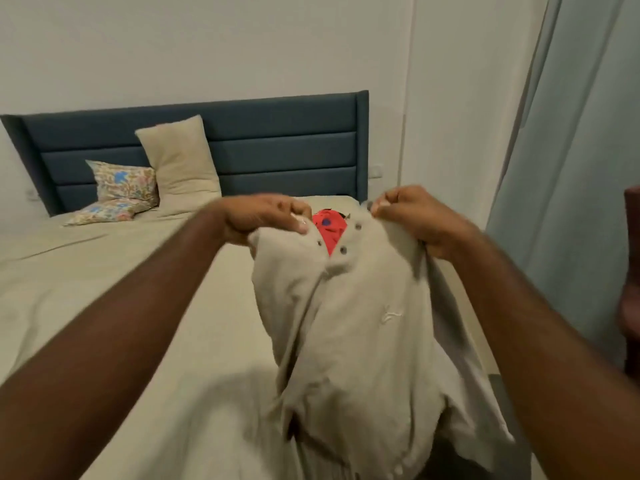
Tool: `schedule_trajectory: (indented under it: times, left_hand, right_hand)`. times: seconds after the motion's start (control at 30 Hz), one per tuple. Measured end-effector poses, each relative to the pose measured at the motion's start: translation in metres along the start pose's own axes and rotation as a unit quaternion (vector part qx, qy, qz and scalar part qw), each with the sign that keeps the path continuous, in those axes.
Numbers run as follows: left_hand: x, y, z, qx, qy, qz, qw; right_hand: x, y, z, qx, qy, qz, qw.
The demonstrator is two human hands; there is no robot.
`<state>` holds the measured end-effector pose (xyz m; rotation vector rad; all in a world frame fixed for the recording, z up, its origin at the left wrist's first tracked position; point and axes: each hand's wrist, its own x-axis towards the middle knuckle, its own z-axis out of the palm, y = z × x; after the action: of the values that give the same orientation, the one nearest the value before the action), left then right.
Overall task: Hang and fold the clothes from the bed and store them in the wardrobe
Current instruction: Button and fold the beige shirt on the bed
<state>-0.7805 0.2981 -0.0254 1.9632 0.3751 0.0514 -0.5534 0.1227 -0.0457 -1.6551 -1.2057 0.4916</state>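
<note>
A beige buttoned shirt (363, 327) hangs in the air in front of me, above the bed (104, 289). My left hand (266, 218) grips its left shoulder near the collar. My right hand (412, 220) pinches the right shoulder at the same height. The placket is open at the top, with dark buttons showing. Through that gap I see a red garment (329, 226) with dark spots, lying further back on the bed. The shirt's lower part drapes down towards the bed's near edge.
A beige pillow (180, 164) and two floral cushions (121, 187) lean against the blue headboard (277, 150). A pale blue curtain (571, 168) hangs on the right. Dark reddish furniture (632, 271) stands at the right edge.
</note>
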Motion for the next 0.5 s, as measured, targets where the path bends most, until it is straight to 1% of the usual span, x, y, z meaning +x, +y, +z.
schedule_trajectory:
  times: [0.07,0.1,0.17,0.2,0.27,0.3,0.37,0.43,0.5]
  left_hand:
    - [0.036,-0.053,0.019,0.108,0.031,-0.063,0.992]
    - [0.053,-0.084,0.032,0.166,0.063,-0.087,0.980]
    - [0.080,-0.144,0.066,0.252,0.162,-0.110,0.948]
    - [0.087,-0.171,0.084,0.259,0.216,-0.117,0.934]
    - [0.090,-0.218,0.124,0.196,0.315,-0.131,0.919]
    - [0.089,-0.235,0.143,0.168,0.341,-0.135,0.915]
    - [0.087,-0.255,0.180,0.147,0.359,-0.139,0.911]
    - [0.088,-0.265,0.208,0.129,0.375,-0.142,0.907]
    - [0.088,-0.277,0.228,0.139,0.380,-0.134,0.905]
  right_hand:
    - [0.010,0.054,0.023,-0.163,0.032,0.019,0.986]
    - [0.011,0.084,0.035,-0.228,0.046,0.049,0.971]
    - [0.001,0.136,0.058,-0.312,0.039,0.115,0.942]
    - [-0.007,0.160,0.069,-0.334,0.029,0.129,0.933]
    - [-0.022,0.197,0.090,-0.345,0.033,0.112,0.931]
    - [-0.026,0.209,0.100,-0.335,0.040,0.092,0.937]
    - [-0.032,0.227,0.119,-0.299,0.031,0.074,0.951]
    - [-0.038,0.240,0.137,-0.256,0.000,0.083,0.963]
    - [-0.047,0.259,0.155,-0.226,-0.032,0.091,0.969]
